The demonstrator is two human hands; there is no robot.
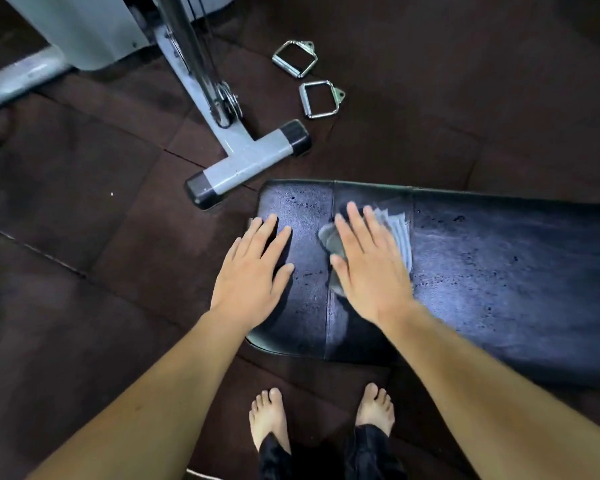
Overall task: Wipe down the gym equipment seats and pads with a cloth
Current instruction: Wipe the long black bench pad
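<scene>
A black padded bench (499, 282) runs from the centre to the right edge, its surface worn and speckled. My left hand (253, 271) lies flat with fingers spread on the bench's left end, holding nothing. My right hand (368, 265) presses flat on a grey cloth (400, 233) on the pad, just right of a seam. The cloth shows past my fingers at the right and below my thumb; the rest is hidden under the palm.
A grey machine foot with black end caps (246, 164) stands just beyond the bench's left end. Two chrome cable handles (321, 98) lie on the dark rubber floor behind. My bare feet (269, 419) stand close to the bench's near edge.
</scene>
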